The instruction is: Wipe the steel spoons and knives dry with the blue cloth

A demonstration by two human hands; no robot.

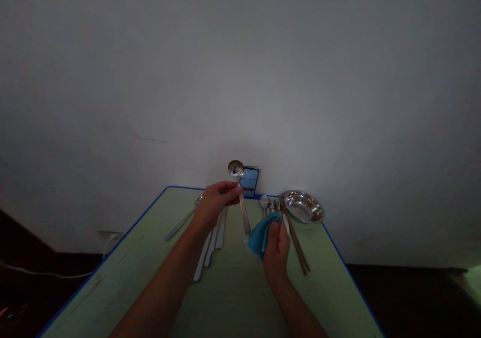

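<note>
Lifting spoon (236,169) past table edge (184,188)

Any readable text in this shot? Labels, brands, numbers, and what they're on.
Nothing readable: the lit screen of the dark rectangular phone beyond the table's far edge shows lines of small text, too blurred to read; no marks can be made out on the polished steel spoon.
</note>
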